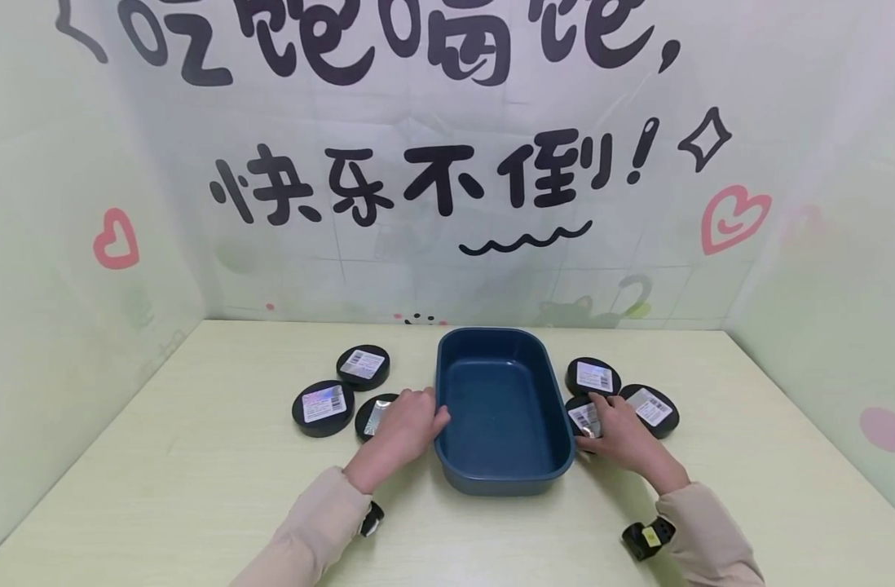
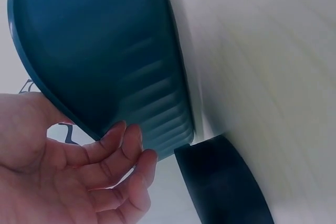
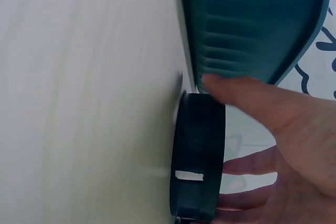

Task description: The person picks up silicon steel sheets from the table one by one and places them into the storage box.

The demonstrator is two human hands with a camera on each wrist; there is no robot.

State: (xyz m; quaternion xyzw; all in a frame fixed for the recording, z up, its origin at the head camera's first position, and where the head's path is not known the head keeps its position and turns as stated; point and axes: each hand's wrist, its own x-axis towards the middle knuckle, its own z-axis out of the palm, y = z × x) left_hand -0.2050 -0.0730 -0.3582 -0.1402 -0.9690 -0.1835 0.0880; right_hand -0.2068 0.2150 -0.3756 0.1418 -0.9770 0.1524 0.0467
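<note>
A dark blue plastic tub (image 1: 502, 481) stands on the table between the hands. My left hand (image 1: 407, 420) grips its left rim, thumb over the edge and fingers curled against the outer wall, as the left wrist view (image 2: 100, 177) shows. To the right of the tub, my right hand (image 1: 623, 432) holds a flat black round container (image 1: 584, 417) with a silvery label, its thumb at the near edge and fingers across the far side. In the right wrist view, this container (image 3: 197, 150) lies flat on the table, a small white mark on its side.
Left of the tub lie black round containers: one behind (image 1: 363, 367), one outermost (image 1: 323, 408), and one (image 1: 374, 416) partly hidden by the left hand. On the right, two more (image 1: 592, 377) (image 1: 650, 410) lie around the held one. A printed backdrop (image 1: 418, 285) rises behind the table.
</note>
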